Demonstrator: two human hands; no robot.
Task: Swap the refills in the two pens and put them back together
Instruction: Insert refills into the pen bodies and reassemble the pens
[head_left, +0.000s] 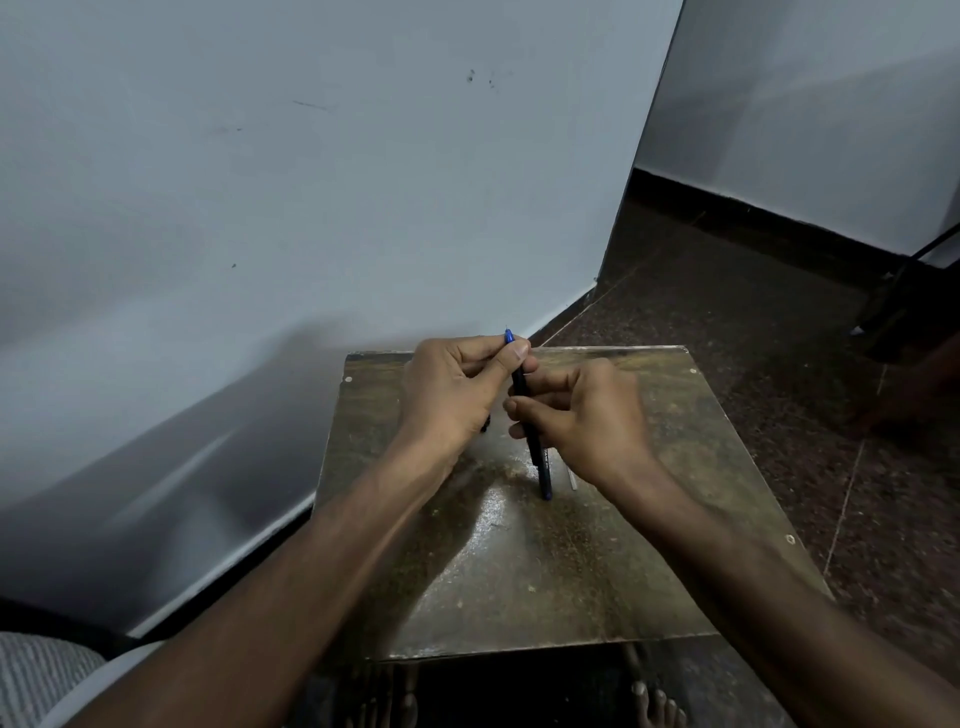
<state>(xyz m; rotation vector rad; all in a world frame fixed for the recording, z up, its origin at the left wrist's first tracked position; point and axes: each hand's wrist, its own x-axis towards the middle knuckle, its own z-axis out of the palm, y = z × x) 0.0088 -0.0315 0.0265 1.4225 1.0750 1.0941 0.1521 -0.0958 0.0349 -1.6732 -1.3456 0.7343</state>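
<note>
Left hand (452, 389) pinches blue tip at 12 o'clock, right hand (582, 415) fingers curl round pen (522, 395) barrel, likely to twist tip.

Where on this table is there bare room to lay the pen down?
Bare table lies near its front edge, between the forearms, and along the far right edge. It is crowded at the centre, where both hands hold the pen, with a pale piece beside.

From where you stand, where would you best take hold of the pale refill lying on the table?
Pinch the pale refill at its near end, coming from above at the right hand side. Its far part is hidden under that hand, and the dark pen stands close on its left.
</note>
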